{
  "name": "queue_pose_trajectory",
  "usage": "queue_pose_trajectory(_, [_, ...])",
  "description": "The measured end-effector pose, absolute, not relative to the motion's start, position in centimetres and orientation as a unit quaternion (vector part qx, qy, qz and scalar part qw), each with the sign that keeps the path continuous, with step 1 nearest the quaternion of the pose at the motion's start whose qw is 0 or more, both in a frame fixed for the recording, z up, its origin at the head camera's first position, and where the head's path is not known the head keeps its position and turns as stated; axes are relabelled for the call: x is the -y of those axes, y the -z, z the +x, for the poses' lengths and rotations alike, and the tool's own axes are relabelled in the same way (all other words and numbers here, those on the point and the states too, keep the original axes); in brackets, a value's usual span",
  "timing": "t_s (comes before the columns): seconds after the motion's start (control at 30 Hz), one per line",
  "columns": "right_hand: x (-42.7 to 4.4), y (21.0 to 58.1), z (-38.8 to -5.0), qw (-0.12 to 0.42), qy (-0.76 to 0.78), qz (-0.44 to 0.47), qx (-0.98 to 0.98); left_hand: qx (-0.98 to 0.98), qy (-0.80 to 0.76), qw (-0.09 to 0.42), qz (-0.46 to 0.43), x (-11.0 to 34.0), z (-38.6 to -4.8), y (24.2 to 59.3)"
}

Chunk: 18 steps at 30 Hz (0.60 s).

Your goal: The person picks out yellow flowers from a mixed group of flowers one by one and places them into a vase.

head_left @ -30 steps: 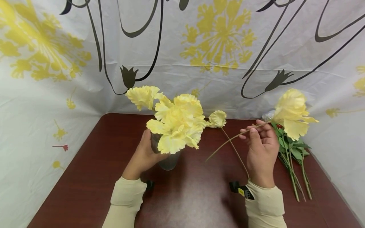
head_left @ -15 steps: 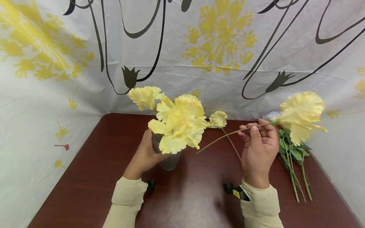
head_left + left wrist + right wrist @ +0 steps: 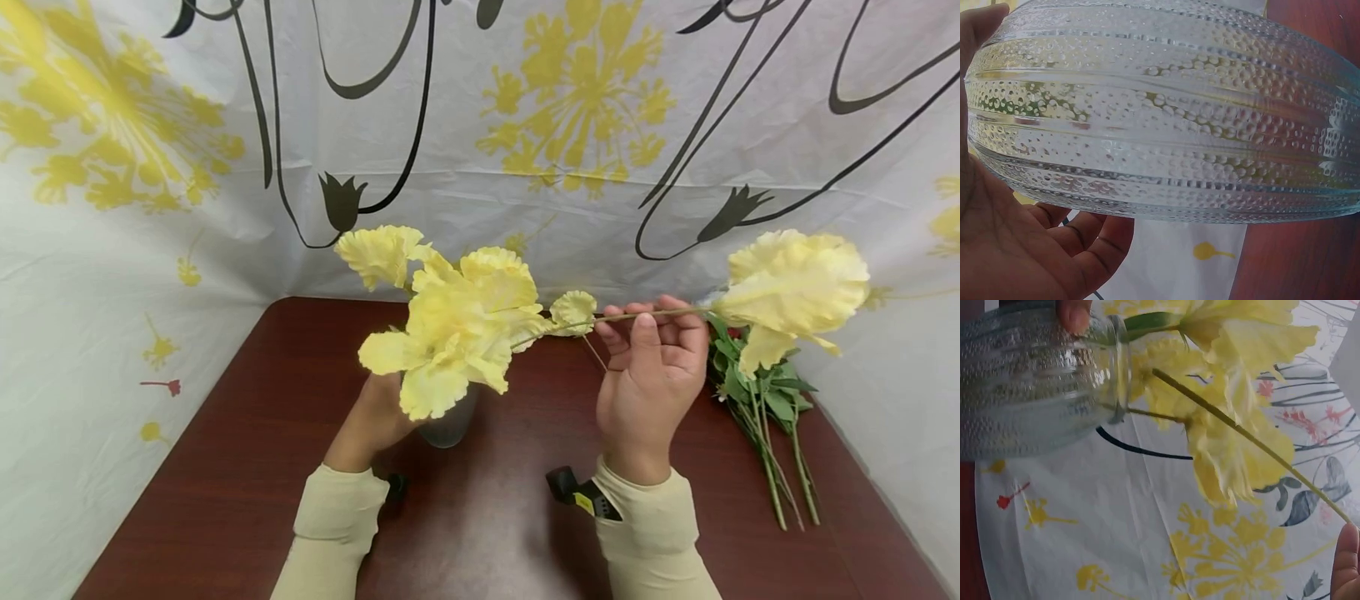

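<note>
My left hand [image 3: 378,421] grips a textured clear glass vase [image 3: 1166,125] near its neck; the thumb shows on the glass in the right wrist view. Ruffled yellow flowers [image 3: 457,325] stand in the vase and hide its mouth from above. In my right hand [image 3: 651,392], a single yellow flower [image 3: 798,287] is pinched by its thin stem, bloom pointing right. The free end of that stem [image 3: 1229,419] slants toward the vase. In the right wrist view it overlaps the blooms just beyond the glass rim; whether it touches them I cannot tell.
Another yellow flower [image 3: 573,312] lies at the back of the dark red table [image 3: 225,467]. Leafy green stems [image 3: 765,400] lie in a bunch at the right edge. A white patterned sheet [image 3: 450,133] hangs behind and at both sides.
My right hand has moved left and slightly up, carrying the stem's end to the bouquet. The front blooms have shifted slightly left. My left hand stays at the vase.
</note>
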State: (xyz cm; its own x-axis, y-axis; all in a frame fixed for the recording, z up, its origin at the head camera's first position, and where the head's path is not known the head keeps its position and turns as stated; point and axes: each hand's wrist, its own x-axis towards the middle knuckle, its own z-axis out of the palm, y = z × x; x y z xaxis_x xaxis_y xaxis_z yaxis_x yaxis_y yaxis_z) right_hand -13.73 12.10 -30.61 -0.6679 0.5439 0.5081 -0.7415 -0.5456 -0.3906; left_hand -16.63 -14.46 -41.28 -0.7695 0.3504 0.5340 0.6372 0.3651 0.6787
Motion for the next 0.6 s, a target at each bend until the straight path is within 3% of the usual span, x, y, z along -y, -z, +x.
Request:
queue_pose_trajectory(0.07, [-11.7,30.6,-13.8,0.37,-0.865,0.161,0.298,0.797,0.483,0.158,-0.326,14.4,-16.9,41.4])
queue_pose_trajectory(0.27, [-10.6,31.6,-14.1,0.351,-0.852,0.165,0.351,0.761,0.551,0.118,-0.32,14.0,-17.1,41.2])
queue_pose_trajectory(0.6, [-9.4,33.6,-14.1,0.275,-0.811,0.18,0.483,0.831,0.532,0.037,-0.16,13.9,-15.8,40.3])
